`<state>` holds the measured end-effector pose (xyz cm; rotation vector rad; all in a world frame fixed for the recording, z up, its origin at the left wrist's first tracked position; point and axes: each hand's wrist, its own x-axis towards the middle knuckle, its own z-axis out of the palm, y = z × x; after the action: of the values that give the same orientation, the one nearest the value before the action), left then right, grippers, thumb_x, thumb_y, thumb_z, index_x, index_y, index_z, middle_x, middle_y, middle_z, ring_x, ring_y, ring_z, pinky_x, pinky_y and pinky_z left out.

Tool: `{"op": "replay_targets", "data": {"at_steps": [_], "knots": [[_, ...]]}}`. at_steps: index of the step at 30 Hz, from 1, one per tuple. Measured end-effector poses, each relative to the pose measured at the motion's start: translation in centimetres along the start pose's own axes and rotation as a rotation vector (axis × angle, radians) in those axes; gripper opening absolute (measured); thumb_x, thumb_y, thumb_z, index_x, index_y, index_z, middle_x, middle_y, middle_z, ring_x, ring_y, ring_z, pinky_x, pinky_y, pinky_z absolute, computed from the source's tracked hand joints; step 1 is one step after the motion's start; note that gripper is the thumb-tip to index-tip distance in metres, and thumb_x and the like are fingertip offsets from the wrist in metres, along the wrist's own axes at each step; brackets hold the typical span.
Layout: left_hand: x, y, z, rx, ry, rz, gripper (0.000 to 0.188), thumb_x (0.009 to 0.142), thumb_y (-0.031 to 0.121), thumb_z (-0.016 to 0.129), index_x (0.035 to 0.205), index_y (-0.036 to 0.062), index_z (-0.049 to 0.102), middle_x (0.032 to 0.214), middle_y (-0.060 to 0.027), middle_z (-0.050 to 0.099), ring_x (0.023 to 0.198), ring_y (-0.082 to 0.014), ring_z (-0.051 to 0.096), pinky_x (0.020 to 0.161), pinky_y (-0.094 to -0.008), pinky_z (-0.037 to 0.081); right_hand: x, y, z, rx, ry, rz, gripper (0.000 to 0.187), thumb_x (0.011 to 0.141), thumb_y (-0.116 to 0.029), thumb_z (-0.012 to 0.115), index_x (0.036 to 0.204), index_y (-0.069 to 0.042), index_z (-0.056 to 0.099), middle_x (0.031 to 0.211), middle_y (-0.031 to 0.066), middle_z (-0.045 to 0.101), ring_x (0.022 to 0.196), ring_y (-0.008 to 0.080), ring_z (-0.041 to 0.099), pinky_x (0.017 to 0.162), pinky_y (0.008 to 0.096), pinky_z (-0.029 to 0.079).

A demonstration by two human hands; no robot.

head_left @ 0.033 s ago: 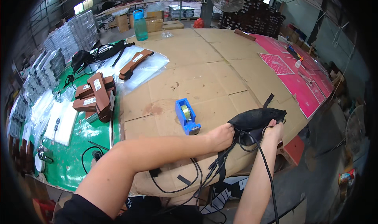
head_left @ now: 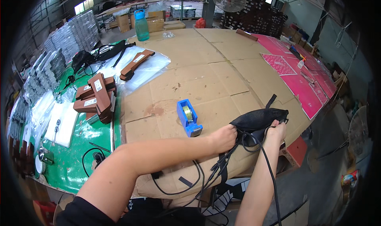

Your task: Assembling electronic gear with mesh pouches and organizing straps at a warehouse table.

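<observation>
A black fabric pouch (head_left: 260,119) with cables lies at the right front of the cardboard-covered table. My left hand (head_left: 224,138) is closed on its left end, fingers partly hidden behind the cloth. At the opposite end my right hand (head_left: 276,131) pinches the pouch near its corner. Several black cables (head_left: 216,166) hang from beneath the pouch and run down over the table's front edge, and one passes along my right forearm. A blue tape dispenser (head_left: 189,117) with a roll of tape stands to the left of my left hand, apart from it.
Brown slotted pieces (head_left: 99,95) are stacked on the green surface (head_left: 67,170) at left, beside a clear plastic sheet (head_left: 149,77) and a black strapped bag (head_left: 83,61). A teal bottle (head_left: 141,27) stands at the far edge. Pink sheeting (head_left: 303,97) covers the right side.
Almost nothing differs. My left forearm and hand have shifted very slightly; both hands keep their hold on the pouch.
</observation>
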<state>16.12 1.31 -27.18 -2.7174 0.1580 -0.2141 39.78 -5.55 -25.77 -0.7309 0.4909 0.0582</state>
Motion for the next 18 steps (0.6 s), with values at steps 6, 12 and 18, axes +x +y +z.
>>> {"op": "replay_targets", "data": {"at_steps": [6, 12, 18], "knots": [[1.2, -0.7, 0.1, -0.108, 0.073, 0.018, 0.02, 0.078, 0.021, 0.053, 0.085, 0.0095, 0.069, 0.092, -0.0025, 0.062, 0.097, -0.0197, 0.055, 0.089, -0.031, 0.037, 0.6, 0.0, 0.4, -0.055, 0.024, -0.059, 0.02, 0.09, -0.008, 0.051, 0.101, 0.009, 0.053, 0.095, 0.0121, 0.056, 0.083, 0.0184, 0.057, 0.069, 0.0248, 0.052], [0.3, -1.1, -1.9, -0.635, 0.392, 0.138, 0.01, 0.077, 0.017, 0.061, 0.086, 0.0136, 0.062, 0.086, -0.0012, 0.051, 0.095, -0.021, 0.052, 0.093, -0.0456, 0.036, 0.1, -0.8, -0.7, -0.054, -0.063, 0.033, 0.021, 0.088, -0.012, 0.05, 0.097, 0.007, 0.054, 0.089, 0.0131, 0.057, 0.074, 0.0208, 0.059, 0.063, 0.0294, 0.054], [-1.8, 1.1, -1.6, -1.026, 0.452, -0.155, 0.011, 0.084, 0.013, 0.062, 0.093, 0.0091, 0.061, 0.099, -0.0064, 0.056, 0.115, -0.0251, 0.049, 0.112, -0.0574, 0.014, 1.3, -0.1, -1.6, 0.014, -0.602, 0.047, 0.034, 0.087, -0.023, 0.047, 0.106, 0.005, 0.049, 0.092, 0.015, 0.057, 0.08, 0.0286, 0.063, 0.073, 0.04, 0.057]]}}
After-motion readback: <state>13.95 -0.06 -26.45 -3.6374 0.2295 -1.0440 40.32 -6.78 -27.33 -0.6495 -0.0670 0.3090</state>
